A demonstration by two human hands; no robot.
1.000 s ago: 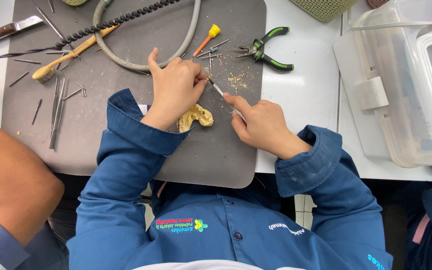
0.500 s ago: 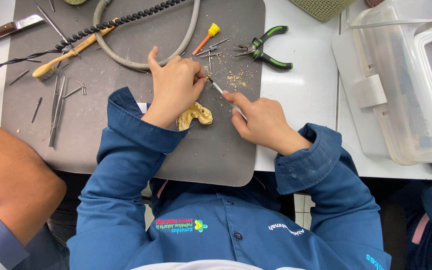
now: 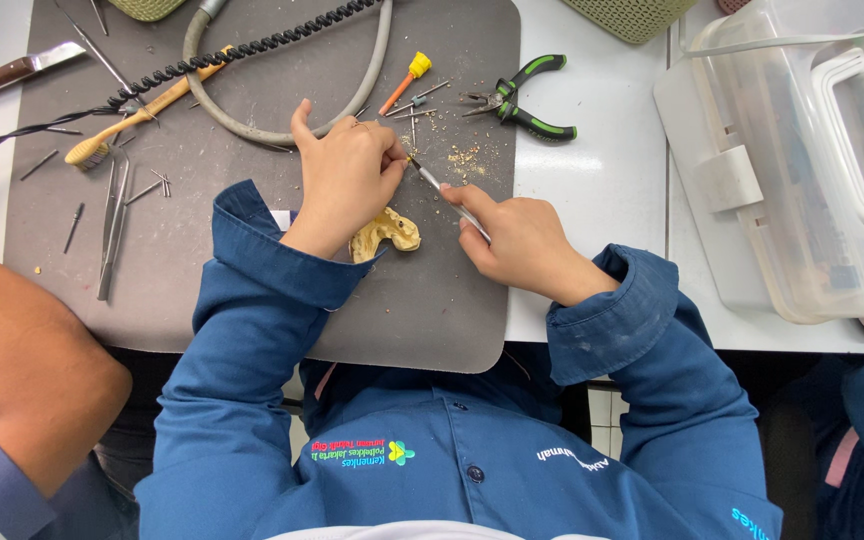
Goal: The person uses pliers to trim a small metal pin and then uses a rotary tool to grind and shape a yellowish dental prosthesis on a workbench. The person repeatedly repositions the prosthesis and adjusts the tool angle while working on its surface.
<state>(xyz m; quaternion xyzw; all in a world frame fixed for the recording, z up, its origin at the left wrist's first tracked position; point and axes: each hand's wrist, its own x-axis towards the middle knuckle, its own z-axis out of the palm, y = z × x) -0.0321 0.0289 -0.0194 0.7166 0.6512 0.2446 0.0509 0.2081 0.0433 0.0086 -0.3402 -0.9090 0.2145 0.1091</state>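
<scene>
My left hand [image 3: 345, 180] is closed around something small that its fingers hide, over the grey mat [image 3: 202, 260]. A yellow-tan dental cast [image 3: 384, 234] lies on the mat just under that hand's wrist. My right hand [image 3: 517, 240] grips a thin metal hand tool [image 3: 439, 186] like a pen. Its tip reaches the fingertips of my left hand. Tan shavings [image 3: 467, 160] are scattered on the mat just beyond the tool.
Green-handled pliers [image 3: 522, 100] and a yellow-capped orange tool [image 3: 404, 82] lie beyond my hands. A coiled black cord [image 3: 242, 45], a grey hose, a wooden brush [image 3: 142, 110], tweezers [image 3: 112, 225] and small burs lie at left. A clear plastic box [image 3: 812, 170] stands right. Another person's arm [image 3: 22, 370] is at lower left.
</scene>
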